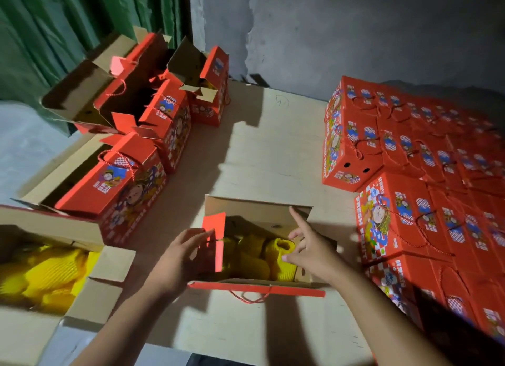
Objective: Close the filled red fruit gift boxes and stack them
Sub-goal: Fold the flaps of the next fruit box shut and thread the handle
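Note:
An open red fruit gift box (257, 284) stands in front of me, filled with fruit in yellow foam netting (262, 253). My left hand (180, 253) touches the red side flap (214, 240) at the box's left end with straight fingers. My right hand (306, 245) hovers over the right end of the box with its fingers spread, the index finger pointing up and the thumb near the yellow netting. The far brown lid flap (257, 210) stands upright. A big stack of closed red boxes (426, 174) fills the right side.
Several open red boxes (142, 125) stand in a row at the left, up to the green curtain (68, 24). A large carton of yellow-netted fruit (46, 272) sits at the near left. Flat cardboard (273, 152) covers the floor between the rows.

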